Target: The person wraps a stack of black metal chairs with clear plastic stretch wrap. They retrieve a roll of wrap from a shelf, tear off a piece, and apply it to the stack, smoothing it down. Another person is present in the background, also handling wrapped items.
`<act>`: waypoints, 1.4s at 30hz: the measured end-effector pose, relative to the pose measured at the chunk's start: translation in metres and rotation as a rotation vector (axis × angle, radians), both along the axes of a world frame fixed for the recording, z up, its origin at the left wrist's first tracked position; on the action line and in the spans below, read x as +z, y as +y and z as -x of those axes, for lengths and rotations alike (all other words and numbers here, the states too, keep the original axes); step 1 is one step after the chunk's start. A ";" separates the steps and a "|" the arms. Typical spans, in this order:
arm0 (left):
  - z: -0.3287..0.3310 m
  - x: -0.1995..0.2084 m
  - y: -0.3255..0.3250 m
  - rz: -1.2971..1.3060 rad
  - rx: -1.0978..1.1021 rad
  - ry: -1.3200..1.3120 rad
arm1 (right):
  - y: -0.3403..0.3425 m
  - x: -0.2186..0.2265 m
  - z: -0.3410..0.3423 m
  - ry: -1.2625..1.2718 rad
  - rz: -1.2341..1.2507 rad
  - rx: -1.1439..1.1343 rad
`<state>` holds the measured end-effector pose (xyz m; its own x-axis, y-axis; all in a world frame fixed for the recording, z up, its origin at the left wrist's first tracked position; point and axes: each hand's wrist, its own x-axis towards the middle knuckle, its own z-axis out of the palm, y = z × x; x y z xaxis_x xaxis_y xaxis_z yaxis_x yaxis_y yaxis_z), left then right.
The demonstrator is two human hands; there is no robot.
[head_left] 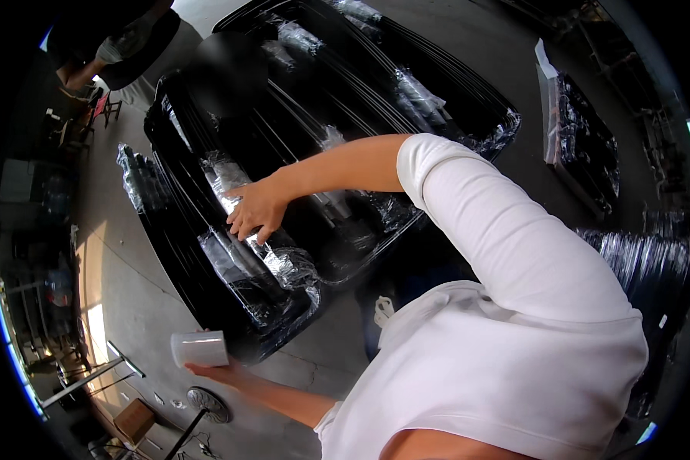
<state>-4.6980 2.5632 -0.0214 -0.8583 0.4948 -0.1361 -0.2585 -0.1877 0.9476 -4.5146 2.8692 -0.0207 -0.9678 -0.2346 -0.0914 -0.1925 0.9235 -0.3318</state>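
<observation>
Where the left hand (221, 373) is: beside the near corner of the black panels (185, 268), above the floor (142, 307); the white roll (199, 349) is held in it, supported from below.
Right hand: palm down (257, 208), fingers a little spread, laid on the shiny film (221, 175) toward the left long edge of the panels; whether film is pinched cannot be told.
Film on panels: wrinkled, wrapped in bands around the bundles.
Roll risk: it could be dropped to the floor, if the support from below is tilted or loosened.
Film risk: it could be torn or shifted, if the fingertips are pressed and dragged.
</observation>
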 end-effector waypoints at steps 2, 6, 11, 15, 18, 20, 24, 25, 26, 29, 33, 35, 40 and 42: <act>-0.039 -0.017 0.023 0.060 -0.168 -0.029 | -0.011 -0.011 -0.029 0.143 -0.045 -0.066; -0.086 -0.011 0.074 0.033 -0.393 -0.012 | -0.039 -0.023 -0.087 0.410 0.000 -0.299; -0.114 0.036 0.108 -0.051 -0.595 0.057 | -0.095 -0.054 -0.175 0.098 0.264 -0.788; -0.154 0.054 0.124 -0.025 -0.973 -0.132 | -0.151 -0.034 -0.230 0.353 0.984 -1.123; -0.205 0.036 0.139 0.282 -1.047 0.062 | -0.169 -0.006 -0.257 0.473 1.313 -1.244; -0.258 0.033 0.160 0.410 -1.196 0.059 | -0.167 0.005 -0.276 0.644 1.467 -1.367; -0.338 0.009 0.182 0.476 -1.308 -0.059 | -0.140 -0.006 -0.341 0.685 1.327 -1.539; -0.352 0.006 0.188 0.500 -1.296 -0.036 | -0.126 -0.009 -0.360 0.707 1.347 -1.616; -0.367 0.003 0.195 0.532 -1.288 -0.018 | -0.112 -0.014 -0.381 0.755 1.369 -1.655; -0.412 -0.010 0.206 0.631 -1.216 -0.043 | -0.060 -0.046 -0.437 0.780 1.264 -1.759; -0.456 -0.018 0.219 0.746 -1.154 -0.103 | 0.004 -0.085 -0.479 0.787 0.857 -1.893; -0.478 -0.016 0.223 0.751 -1.123 -0.151 | 0.023 -0.107 -0.479 0.730 0.816 -1.914; -0.506 -0.014 0.233 0.788 -1.024 -0.168 | 0.077 -0.152 -0.462 0.769 0.860 -1.851; -0.511 -0.011 0.234 0.785 -0.983 -0.164 | 0.084 -0.156 -0.457 0.743 0.953 -1.741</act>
